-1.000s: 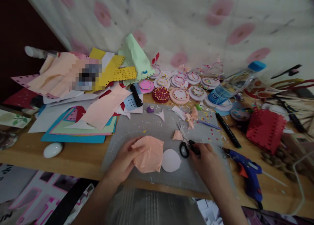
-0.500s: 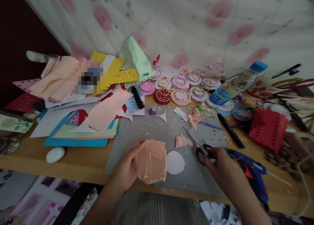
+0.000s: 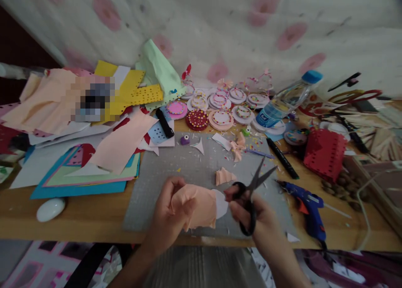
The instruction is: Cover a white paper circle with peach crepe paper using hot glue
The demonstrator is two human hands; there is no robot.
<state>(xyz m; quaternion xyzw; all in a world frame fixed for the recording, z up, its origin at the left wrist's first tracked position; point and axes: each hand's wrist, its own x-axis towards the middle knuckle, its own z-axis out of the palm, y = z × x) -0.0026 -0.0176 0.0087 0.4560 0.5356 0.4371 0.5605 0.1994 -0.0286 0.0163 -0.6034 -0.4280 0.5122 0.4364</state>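
Note:
My left hand [image 3: 172,214] is closed on a piece of peach crepe paper [image 3: 202,208], its thumb lying across the front. In my right hand [image 3: 256,214] is a pair of black-handled scissors [image 3: 251,191], blades spread and pointing up and away from me. A white paper disc [image 3: 221,204] lies on the grey cutting mat [image 3: 150,187], partly covered by the peach paper. Beyond the hands rests a pleated peach scrap [image 3: 224,176]. Farther back are a purple craft punch [image 3: 185,140] and a crumpled peach strip [image 3: 238,147].
Stacked coloured paper [image 3: 94,170] and a white oval object [image 3: 50,209] lie left. Decorated paper discs [image 3: 197,119] stand at the back beside a tilted water bottle [image 3: 282,103]. Right are a black marker [image 3: 282,158], a blue glue gun [image 3: 309,208] and a red perforated paper piece [image 3: 325,151].
My right hand has lifted the scissors off the mat and brought them left, blades now apart. My left hand has turned the peach paper, its thumb now over it. The view has shifted rightward.

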